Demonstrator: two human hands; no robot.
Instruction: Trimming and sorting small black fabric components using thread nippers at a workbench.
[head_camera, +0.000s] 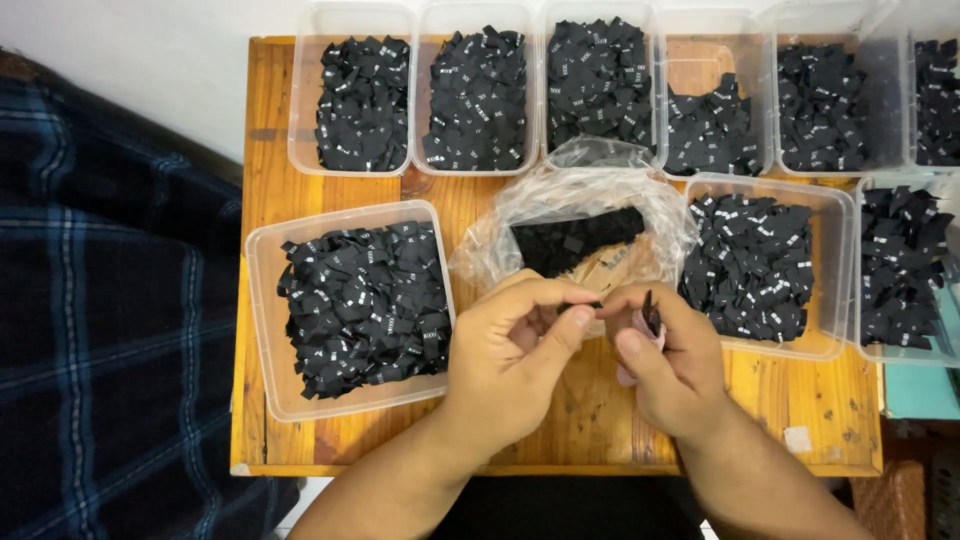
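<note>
A wooden counter (590, 410) fills most of the view, with a dark blue plaid cloth (100, 300) lying off its left edge. Along the far edge stands a row of clear plastic tubs (352, 160), each heaped with small black fabric labels; a larger clear tub (262, 330) of the same labels sits at front left, and two more tubs (835, 270) sit at the right. In the middle lies a crumpled clear plastic bag (590, 195), open toward the person, with a clump of black labels (575, 238) inside it. Just in front of the bag, the left hand (510, 365) and right hand (670, 365) meet over the counter, fingertips nearly touching. The left hand's thumb and forefinger are pinched together on one small black label (592, 305), whose long axis seems to run left to right, though it is mostly hidden. The right hand's fingers are curled shut on a thin stack of labels (650, 318), held on edge, its long axis pointing away from the person.
</note>
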